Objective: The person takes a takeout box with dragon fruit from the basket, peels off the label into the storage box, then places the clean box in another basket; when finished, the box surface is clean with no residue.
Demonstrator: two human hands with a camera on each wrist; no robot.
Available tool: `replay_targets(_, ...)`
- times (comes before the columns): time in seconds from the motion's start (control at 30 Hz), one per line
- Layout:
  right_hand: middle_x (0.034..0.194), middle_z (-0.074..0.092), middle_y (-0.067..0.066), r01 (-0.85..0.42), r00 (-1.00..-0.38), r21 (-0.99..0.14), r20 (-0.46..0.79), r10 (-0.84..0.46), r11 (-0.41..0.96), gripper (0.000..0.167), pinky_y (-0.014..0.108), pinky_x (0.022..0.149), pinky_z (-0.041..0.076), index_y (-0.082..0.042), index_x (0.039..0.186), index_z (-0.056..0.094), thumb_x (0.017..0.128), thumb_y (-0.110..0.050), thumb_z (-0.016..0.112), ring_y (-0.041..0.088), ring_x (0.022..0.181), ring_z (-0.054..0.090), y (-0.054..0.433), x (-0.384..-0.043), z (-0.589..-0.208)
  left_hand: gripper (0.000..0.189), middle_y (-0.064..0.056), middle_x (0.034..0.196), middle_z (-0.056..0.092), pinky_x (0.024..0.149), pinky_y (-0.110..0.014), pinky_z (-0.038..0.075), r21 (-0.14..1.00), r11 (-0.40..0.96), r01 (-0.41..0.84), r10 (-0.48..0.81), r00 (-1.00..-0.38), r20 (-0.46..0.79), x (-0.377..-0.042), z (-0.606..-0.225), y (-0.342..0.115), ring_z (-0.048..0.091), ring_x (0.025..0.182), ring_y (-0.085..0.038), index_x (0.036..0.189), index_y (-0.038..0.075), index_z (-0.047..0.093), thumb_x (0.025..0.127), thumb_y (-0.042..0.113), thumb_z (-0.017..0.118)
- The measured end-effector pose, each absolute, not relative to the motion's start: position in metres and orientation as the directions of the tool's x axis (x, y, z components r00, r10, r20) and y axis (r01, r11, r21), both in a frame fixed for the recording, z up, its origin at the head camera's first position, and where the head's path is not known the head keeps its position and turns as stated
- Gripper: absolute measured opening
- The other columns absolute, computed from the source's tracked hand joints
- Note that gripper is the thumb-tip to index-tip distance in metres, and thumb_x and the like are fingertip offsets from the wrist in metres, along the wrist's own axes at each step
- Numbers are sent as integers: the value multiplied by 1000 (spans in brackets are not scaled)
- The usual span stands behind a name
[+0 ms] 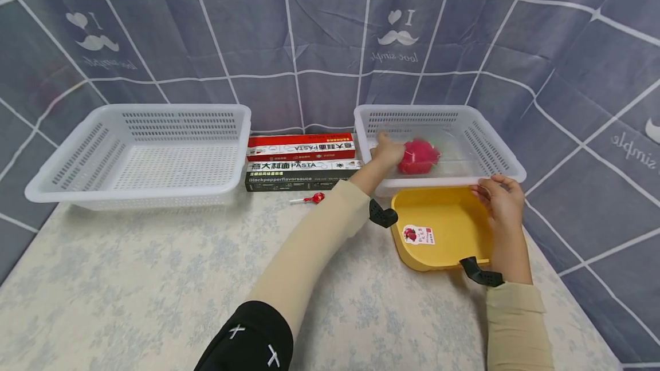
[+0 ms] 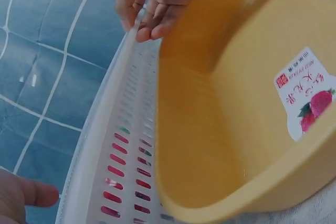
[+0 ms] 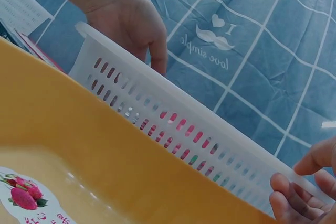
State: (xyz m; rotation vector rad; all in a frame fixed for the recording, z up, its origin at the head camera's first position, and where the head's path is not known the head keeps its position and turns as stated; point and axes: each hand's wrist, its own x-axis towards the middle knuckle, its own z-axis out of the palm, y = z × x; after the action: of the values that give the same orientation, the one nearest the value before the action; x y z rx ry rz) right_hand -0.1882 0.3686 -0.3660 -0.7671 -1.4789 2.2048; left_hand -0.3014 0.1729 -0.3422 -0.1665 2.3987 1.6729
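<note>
In the head view my left hand (image 1: pixel 388 150) reaches into the left end of the right-hand white basket (image 1: pixel 495 150), beside a pink-red dragon fruit (image 1: pixel 419 156) with a green tip. A straight finger of it points down behind the rim in the right wrist view; its other fingertips are hidden. My right hand (image 1: pixel 502 199) pinches the basket's near rim at the right corner, fingers curled over it in the left wrist view. Directly in front of the basket stands a yellow plastic tub (image 1: pixel 459 228), with a dragon fruit sticker (image 1: pixel 419 235) inside.
A larger white basket (image 1: pixel 170 168) stands on the left side of the table (image 1: pixel 129 279). Between the baskets lie a red pasta box (image 1: pixel 301 146) and a dark pasta box (image 1: pixel 294 179), with a red lollipop (image 1: pixel 315 198) before them. A grey-blue checked cloth (image 1: pixel 330 33) hangs behind.
</note>
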Motion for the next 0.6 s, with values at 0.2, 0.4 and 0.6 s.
replay_targets(0.2,90,53,7,-2,-781,-928,-230,580,-372,30,22,58,55,-10,106,42,91,2,65,14,58,67,366,-189,-366,69,-18,140,42,105,-42,37,927,286,-242,33,-965,-262,-300,-344,171,36,130,-30,149,15,27,90,21,63)
replay_targets(0.4,85,56,6,-3,-786,-928,-228,575,-372,29,22,58,55,-10,106,42,91,1,65,14,57,67,365,-189,-366,74,-18,145,37,109,-48,33,961,178,-212,32,-975,-221,-298,-346,167,36,132,-30,153,16,19,92,26,61)
replay_targets(0.6,80,58,5,-10,-786,-927,-225,576,-375,29,22,58,56,-9,104,42,90,2,65,14,57,66,368,-187,-367,75,-22,140,43,107,-45,36,992,36,-122,27,-992,-123,-294,-343,163,47,122,-30,151,17,21,89,21,63)
